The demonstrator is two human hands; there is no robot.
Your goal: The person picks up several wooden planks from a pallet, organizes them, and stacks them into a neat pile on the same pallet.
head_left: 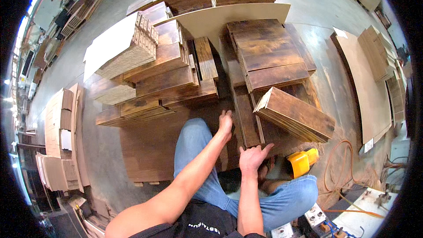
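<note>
A long, narrow dark brown wood plank (246, 119) lies between my legs, its near end toward me. My right hand (252, 156) is at that near end, fingers curled against it and thumb stretched out to the right. Beside the plank's left edge is my left hand (225, 122), with fingers extended forward and nothing visible in it; whether it touches the edge is hard to tell. Right of the plank, a tilted bundle of brown planks (297, 112) leans toward the right. Ahead stands a stack of wide brown planks (271, 48).
Stepped stacks of brown planks (172, 79) rise at the left, topped by a white-sheeted bundle (125, 44). A yellow tool or pedal (303, 162) lies by my right knee. An orange hose (328, 172) coils at the right. Cardboard sheets (363, 83) lie far right.
</note>
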